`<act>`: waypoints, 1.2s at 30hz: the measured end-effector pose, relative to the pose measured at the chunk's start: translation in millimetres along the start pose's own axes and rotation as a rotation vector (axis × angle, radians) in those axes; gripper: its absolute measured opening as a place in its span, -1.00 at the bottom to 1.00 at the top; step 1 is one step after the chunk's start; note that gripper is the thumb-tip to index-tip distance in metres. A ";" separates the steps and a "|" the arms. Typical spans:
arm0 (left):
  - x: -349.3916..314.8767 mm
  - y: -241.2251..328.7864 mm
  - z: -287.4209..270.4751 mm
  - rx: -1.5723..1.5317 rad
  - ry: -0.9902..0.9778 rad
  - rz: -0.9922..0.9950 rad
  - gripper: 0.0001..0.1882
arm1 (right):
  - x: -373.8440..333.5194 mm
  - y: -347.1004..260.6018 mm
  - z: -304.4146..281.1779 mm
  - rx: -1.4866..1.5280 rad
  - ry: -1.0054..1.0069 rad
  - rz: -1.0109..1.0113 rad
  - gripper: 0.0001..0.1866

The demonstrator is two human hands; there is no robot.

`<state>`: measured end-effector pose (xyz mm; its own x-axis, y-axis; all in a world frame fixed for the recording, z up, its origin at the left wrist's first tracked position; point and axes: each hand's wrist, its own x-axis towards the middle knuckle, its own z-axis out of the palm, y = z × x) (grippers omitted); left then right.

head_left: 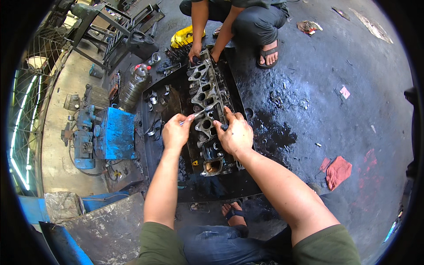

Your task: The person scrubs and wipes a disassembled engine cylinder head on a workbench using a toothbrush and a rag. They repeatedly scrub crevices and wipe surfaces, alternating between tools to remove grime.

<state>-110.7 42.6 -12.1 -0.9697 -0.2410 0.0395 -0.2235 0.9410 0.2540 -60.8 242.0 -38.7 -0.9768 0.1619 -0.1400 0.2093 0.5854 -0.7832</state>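
Observation:
A greasy metal engine cylinder head (pixel 202 96) with a row of ports lies lengthwise across a black tray (pixel 183 187). My left hand (pixel 176 132) pinches a thin metal scraper (pixel 202 111), its widened tip against the flange between two ports. My right hand (pixel 235 133) is closed over the right edge of the cylinder head, thumb toward the ports; a small dark piece shows under it, of a kind I cannot make out. At the far end, a crouching co-worker's two hands (pixel 194 52) hold the same cylinder head.
Loose metal parts (pixel 153 100) lie in the tray's left side. Beyond it stand a large plastic bottle (pixel 134 86), a blue machine (pixel 117 134) with a motor, and a yellow container (pixel 182 37). Oil stains the floor at right, where a red cloth (pixel 339 173) lies.

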 end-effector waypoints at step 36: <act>-7.5 -5.3 -23.4 -0.017 0.042 0.092 -0.42 | 2.2 2.7 -1.2 0.027 -0.021 0.006 -0.29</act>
<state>-99.9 33.8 8.9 -0.9810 -0.1638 0.1040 -0.1316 0.9556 0.2636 -62.2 244.9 -40.4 -0.9762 0.1490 -0.1574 0.2146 0.5628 -0.7983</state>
